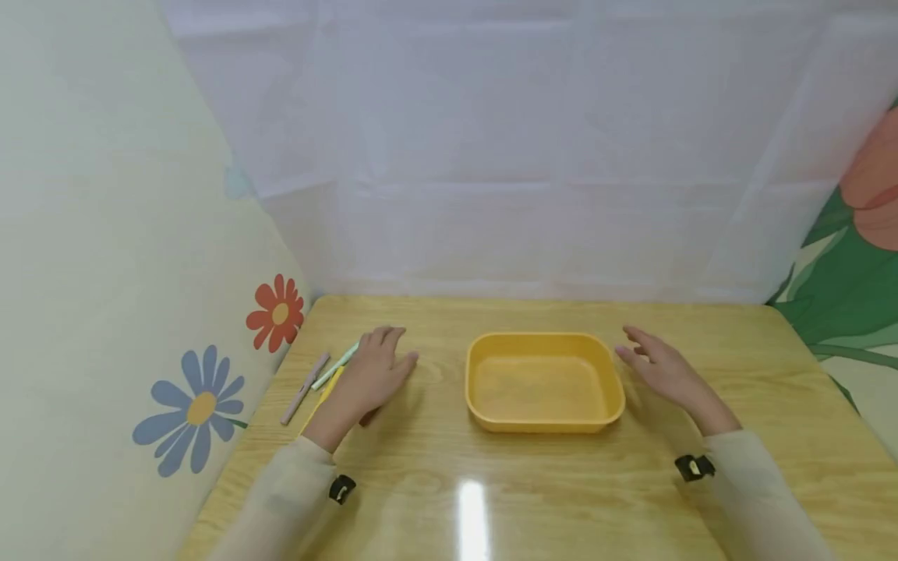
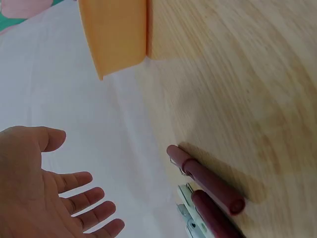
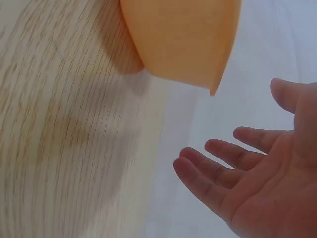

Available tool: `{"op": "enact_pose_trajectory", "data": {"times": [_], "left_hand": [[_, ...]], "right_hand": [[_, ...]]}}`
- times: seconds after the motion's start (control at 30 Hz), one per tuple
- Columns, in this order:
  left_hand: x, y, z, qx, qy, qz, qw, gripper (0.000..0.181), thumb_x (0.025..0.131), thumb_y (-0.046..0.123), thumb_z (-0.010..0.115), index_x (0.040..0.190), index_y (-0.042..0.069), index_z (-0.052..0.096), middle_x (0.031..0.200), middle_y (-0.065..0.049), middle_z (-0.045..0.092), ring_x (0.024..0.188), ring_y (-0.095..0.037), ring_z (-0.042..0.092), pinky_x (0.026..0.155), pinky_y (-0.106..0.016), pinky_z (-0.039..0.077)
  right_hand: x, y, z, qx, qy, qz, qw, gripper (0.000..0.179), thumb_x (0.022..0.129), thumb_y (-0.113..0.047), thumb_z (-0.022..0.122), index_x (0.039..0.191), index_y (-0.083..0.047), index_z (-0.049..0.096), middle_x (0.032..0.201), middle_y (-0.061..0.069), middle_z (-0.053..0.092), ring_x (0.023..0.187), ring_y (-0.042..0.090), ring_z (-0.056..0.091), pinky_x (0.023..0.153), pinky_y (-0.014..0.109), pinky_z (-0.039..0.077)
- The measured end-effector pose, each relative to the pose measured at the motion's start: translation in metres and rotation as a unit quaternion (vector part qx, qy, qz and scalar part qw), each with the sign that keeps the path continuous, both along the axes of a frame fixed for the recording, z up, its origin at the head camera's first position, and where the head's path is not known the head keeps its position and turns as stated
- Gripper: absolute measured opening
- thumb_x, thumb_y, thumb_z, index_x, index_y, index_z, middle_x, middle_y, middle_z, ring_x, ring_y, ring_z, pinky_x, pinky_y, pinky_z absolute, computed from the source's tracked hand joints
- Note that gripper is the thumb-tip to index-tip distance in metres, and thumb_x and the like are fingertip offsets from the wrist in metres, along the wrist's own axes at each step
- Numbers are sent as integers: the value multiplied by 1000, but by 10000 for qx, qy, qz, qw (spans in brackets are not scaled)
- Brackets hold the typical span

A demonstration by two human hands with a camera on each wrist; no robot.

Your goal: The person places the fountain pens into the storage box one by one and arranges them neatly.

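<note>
My left hand (image 1: pixel 372 374) hovers palm-inward over a group of slim, pen-like sticks at the table's left side, its fingers loosely extended and holding nothing. A mauve stick (image 1: pixel 305 389), a mint-green stick (image 1: pixel 335 366) and a yellow stick (image 1: pixel 323 401) show beside it. In the left wrist view, a maroon stick (image 2: pixel 210 181) with a thin metal wire lies by another dark red one (image 2: pixel 214 214) and pale green pieces (image 2: pixel 192 203); their exact kind is unclear. A yellow tray (image 1: pixel 543 427) stands mid-table. Just right of it, apart from its rim, my right hand (image 1: pixel 662 370) is held with fingers extended.
The wooden table (image 1: pixel 561 499) meets a white cloth backdrop (image 1: pixel 449 156) at its far edge. A wall with painted flowers (image 1: pixel 199 409) borders the left side, and a floral panel (image 1: pixel 856 280) stands at the right. Both wrists wear black straps (image 1: pixel 694 467).
</note>
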State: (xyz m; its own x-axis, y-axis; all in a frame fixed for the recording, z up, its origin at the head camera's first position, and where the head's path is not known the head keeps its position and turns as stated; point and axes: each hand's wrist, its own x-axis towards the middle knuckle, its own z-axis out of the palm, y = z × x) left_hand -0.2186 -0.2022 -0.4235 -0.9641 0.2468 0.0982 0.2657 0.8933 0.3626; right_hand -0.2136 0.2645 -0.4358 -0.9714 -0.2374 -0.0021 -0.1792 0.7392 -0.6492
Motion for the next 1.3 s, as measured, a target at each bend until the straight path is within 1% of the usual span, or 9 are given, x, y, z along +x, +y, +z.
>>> {"op": "enact_pose_trajectory", "data": {"times": [0.2, 0.3, 0.43, 0.53, 0.67, 0.83, 0.97, 1.07, 1.3], "left_hand": [[6, -6, -3, 2, -184, 141, 9997, 53, 103, 35, 56, 146, 5, 47, 152, -28, 39, 135, -49, 39, 103, -63, 44], [8, -8, -5, -35, -219, 121, 9997, 51, 100, 29, 61, 144, 5, 49, 154, -29, 36, 136, -52, 39, 101, -65, 46], [9, -11, -7, -42, -194, 105, 9997, 52, 96, 23, 67, 142, 3, 50, 147, -30, 44, 129, -51, 48, 94, -62, 51], [10, -12, -9, -84, -282, 137, 9995, 54, 95, 21, 70, 141, 3, 49, 139, -30, 50, 108, -43, 59, 79, -52, 55], [12, -13, -12, -51, -507, 170, 9986, 57, 93, 18, 71, 143, 3, 47, 133, -27, 52, 84, -28, 57, 64, -39, 50], [12, -13, -16, -39, -580, 160, 9982, 59, 92, 14, 71, 144, 2, 47, 127, -25, 56, 86, -27, 60, 66, -39, 52], [10, -12, -20, -167, -630, 229, 9976, 57, 92, 13, 71, 143, 1, 49, 121, -22, 61, 93, -29, 63, 71, -42, 54], [9, -11, -22, -265, -708, 301, 9967, 54, 92, 13, 70, 140, 1, 51, 115, -19, 63, 91, -28, 62, 71, -42, 53], [7, -12, -27, -392, -796, 467, 9950, 52, 92, 14, 71, 140, 2, 52, 112, -17, 63, 89, -27, 60, 70, -42, 52]], "right_hand": [[0, -1, 1, -560, -634, -129, 9963, 67, 110, -40, 41, 155, 8, 27, 147, 37, 42, 126, 52, 51, 96, 54, 54], [0, 1, 1, -1077, -1098, -154, 9880, 69, 109, -40, 42, 156, 8, 23, 148, 37, 39, 126, 49, 52, 93, 48, 57], [-1, 2, 1, -1655, -1446, -101, 9755, 68, 109, -37, 43, 155, 9, 23, 148, 38, 39, 124, 46, 54, 93, 45, 58], [-2, 3, -1, -2036, -1601, -74, 9658, 65, 110, -32, 44, 154, 11, 23, 146, 38, 41, 122, 43, 58, 91, 42, 59], [-1, 4, -4, -2406, -1790, -96, 9539, 60, 110, -27, 41, 153, 12, 24, 142, 37, 45, 115, 32, 64, 89, 38, 60], [-1, 3, -4, -2609, -1901, -145, 9464, 56, 110, -23, 41, 151, 13, 26, 136, 33, 52, 106, 21, 65, 87, 36, 60], [-1, 1, -6, -2533, -1965, -242, 9469, 55, 110, -22, 42, 150, 12, 30, 136, 31, 54, 104, 20, 65, 88, 38, 60], [-1, 1, -8, -2418, -2031, -268, 9485, 54, 109, -24, 44, 150, 10, 32, 137, 29, 54, 105, 22, 64, 90, 39, 59], [-2, 0, -14, -2533, -2104, -422, 9433, 55, 108, -26, 49, 150, 7, 36, 136, 25, 55, 103, 20, 63, 88, 37, 60]]}}
